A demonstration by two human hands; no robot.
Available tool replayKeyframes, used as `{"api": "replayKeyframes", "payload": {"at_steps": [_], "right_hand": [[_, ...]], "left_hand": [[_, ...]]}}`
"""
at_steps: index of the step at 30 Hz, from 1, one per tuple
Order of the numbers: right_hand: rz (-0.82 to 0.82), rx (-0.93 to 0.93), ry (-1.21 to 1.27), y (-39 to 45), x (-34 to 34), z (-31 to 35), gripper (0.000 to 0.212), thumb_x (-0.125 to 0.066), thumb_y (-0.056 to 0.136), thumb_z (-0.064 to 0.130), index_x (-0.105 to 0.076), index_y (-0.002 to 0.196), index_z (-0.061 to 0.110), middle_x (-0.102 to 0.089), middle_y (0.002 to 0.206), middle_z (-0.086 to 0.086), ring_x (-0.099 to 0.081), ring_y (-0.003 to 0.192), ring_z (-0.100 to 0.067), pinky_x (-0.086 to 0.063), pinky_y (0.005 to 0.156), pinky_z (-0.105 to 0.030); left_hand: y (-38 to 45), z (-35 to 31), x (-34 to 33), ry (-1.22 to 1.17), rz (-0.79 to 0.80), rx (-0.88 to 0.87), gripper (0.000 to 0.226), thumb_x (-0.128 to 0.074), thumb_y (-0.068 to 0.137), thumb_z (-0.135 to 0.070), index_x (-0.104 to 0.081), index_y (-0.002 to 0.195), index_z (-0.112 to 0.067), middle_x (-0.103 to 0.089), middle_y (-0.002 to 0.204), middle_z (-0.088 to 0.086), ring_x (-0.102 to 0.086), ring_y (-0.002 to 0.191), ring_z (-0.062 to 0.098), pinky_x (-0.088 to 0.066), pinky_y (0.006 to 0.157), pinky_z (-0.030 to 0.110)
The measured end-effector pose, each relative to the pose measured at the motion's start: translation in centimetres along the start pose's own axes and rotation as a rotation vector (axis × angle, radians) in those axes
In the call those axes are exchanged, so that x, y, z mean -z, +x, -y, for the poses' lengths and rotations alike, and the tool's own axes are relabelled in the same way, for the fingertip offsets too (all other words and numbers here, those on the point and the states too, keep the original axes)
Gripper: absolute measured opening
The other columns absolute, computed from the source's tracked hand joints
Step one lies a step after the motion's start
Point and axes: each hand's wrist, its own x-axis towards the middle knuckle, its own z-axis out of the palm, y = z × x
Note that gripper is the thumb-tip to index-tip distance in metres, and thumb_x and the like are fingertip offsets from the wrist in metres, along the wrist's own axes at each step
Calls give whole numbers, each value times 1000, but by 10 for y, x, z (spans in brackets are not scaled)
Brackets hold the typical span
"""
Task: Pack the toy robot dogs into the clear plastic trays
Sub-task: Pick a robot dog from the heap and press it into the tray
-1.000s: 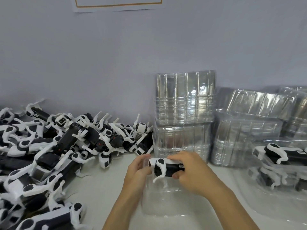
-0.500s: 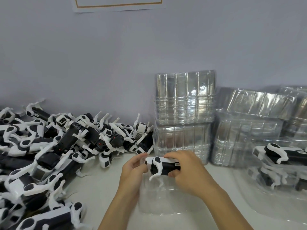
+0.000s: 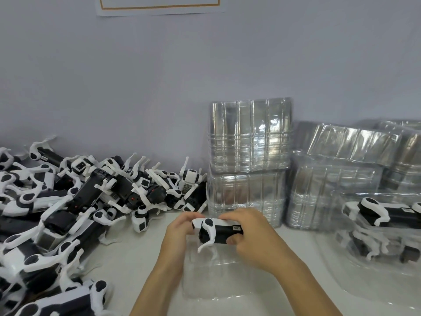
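Observation:
A black-and-white toy robot dog (image 3: 216,231) hangs sideways just above an empty clear plastic tray (image 3: 218,281) that lies on the white table. My left hand (image 3: 177,238) pinches the dog's white head end. My right hand (image 3: 252,236) grips its black rear end, thumb underneath. The dog's white legs point down toward the tray. A big heap of loose toy dogs (image 3: 68,206) covers the left side of the table.
Stacks of empty clear trays (image 3: 248,160) stand against the wall behind my hands, with more stacks (image 3: 337,185) to the right. At the right, a filled tray (image 3: 387,226) holds packed dogs. A paper sheet (image 3: 159,5) hangs on the wall.
Both hands and the dog have shifted slightly left and a bit lower toward the tray. The grip on the dog is unchanged.

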Motion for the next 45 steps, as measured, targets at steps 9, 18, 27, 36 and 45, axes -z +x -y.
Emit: {"api": "replayKeyframes", "payload": {"at_steps": [9,18,27,36,45], "right_hand": [[-27,-33,3,0,-3,-1,42,-67,81,11,-65,111,40,-58,107,12,-49,106,-16,-50,88,-42],[11,-19,-32,-1,-2,0,37,-64,83,9,-64,107,38,-55,105,8,-46,106,-19,-47,90,-40],[12,-16,-20,0,-1,0,33,-64,84,8,-65,101,36,-56,103,7,-46,105,-20,-47,89,-42],[5,-9,-55,0,-3,0,32,-63,83,9,-54,84,40,-53,99,7,-46,101,-20,-49,86,-42],[15,-8,-49,0,-2,-1,31,-60,81,5,-56,85,36,-54,99,7,-46,101,-19,-49,85,-42]], "left_hand": [[4,6,2,55,29,-50,31,-51,102,-20,-75,84,-25,-74,95,8,-66,91,25,-50,89,50],[0,1,0,99,43,-62,37,-47,106,-17,-72,80,-27,-74,90,6,-65,85,20,-51,85,44],[0,1,-1,-20,39,-25,29,-53,101,-24,-72,79,-22,-72,86,4,-65,80,21,-46,77,41],[-1,1,-3,75,12,-57,41,-45,107,-21,-70,74,-27,-72,80,1,-64,79,19,-49,80,43],[3,3,-1,98,19,-95,49,-47,106,-12,-68,66,-32,-70,79,-1,-61,81,21,-49,82,44]]}}
